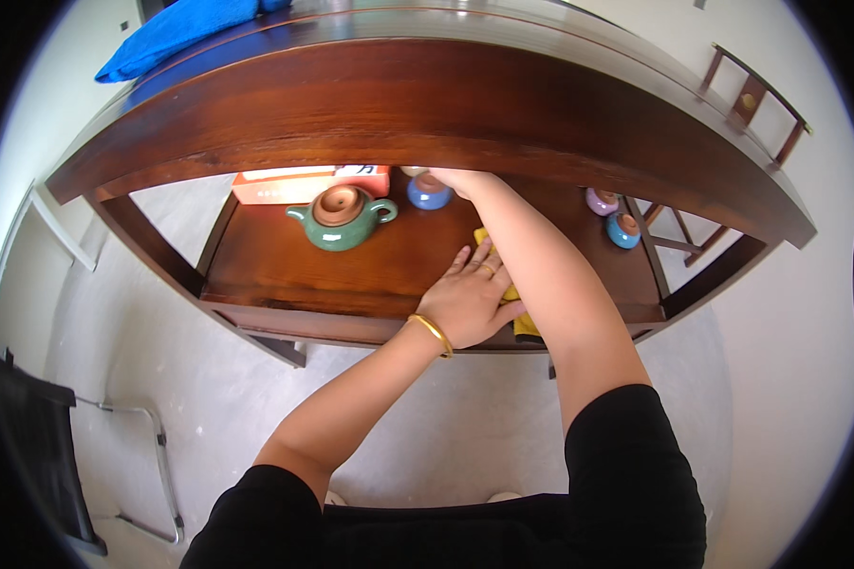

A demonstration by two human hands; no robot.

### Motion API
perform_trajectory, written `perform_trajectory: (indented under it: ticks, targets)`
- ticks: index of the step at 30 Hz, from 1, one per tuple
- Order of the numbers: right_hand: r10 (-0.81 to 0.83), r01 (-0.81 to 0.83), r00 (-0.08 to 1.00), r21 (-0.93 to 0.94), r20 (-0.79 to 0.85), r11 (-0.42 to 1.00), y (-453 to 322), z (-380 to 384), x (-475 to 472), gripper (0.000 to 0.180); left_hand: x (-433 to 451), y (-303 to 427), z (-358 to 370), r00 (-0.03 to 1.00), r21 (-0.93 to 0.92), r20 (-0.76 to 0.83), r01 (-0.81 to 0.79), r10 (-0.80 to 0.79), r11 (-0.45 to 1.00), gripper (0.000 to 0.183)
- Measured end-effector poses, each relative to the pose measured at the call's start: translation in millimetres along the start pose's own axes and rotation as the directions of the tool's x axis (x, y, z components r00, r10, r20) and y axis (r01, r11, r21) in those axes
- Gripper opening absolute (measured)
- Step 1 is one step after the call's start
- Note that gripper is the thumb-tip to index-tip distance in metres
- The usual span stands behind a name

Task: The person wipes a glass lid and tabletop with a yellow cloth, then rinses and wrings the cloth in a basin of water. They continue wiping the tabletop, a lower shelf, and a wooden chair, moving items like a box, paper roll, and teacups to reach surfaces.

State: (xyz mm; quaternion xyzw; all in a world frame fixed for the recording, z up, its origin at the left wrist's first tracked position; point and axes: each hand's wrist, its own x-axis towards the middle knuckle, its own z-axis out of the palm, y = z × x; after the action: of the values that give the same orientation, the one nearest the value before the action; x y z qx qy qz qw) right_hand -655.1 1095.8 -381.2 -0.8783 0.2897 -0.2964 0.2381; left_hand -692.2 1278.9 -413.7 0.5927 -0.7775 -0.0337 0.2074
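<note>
My left hand point(467, 299), with a gold bangle at its wrist, lies palm down on the lower wooden shelf point(370, 277), its fingers spread partly on a yellow cloth point(529, 327). My right hand point(457, 181) reaches under the tabletop edge beside a blue cup point(429, 193) with a bare clay base; its fingers are mostly hidden, and a pale item shows just behind. Left of them, a green teapot point(339, 226) with a brown clay top stands before a red and white box point(277, 186). At the shelf's right are a purple cup point(602, 200) and a light blue cup point(623, 230).
The thick tabletop edge point(413, 107) overhangs the shelf. A blue cloth point(178, 39) lies on the tabletop at the upper left. A wooden chair point(751, 99) stands beyond the right side, and a black folding chair with a metal frame point(164, 462) is at the lower left.
</note>
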Motion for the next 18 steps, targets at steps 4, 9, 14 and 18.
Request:
perform_trajectory:
  ticks: [4,9,14,18]
  targets:
    - [0.052,-0.092,0.994,-0.456,-0.100,0.885,31,-83,-54,0.039,-7,-7,1,0.984,-0.118,-0.172,0.020,-0.040,0.993,0.068]
    - [-0.028,-0.405,0.840,-0.660,-0.542,0.632,149,-149,-141,0.052,24,-30,-10,0.909,0.180,-0.403,0.189,-0.103,0.965,0.059]
    - [0.260,-0.360,0.933,-0.634,-0.249,0.684,150,-160,-131,0.057,84,-75,-39,0.889,0.527,-0.073,0.419,-0.452,0.740,0.050]
    - [0.207,-0.249,0.968,-0.593,-0.140,0.766,166,-154,-120,0.050,95,-125,-22,0.921,0.557,-0.112,0.368,-0.372,0.744,0.050]
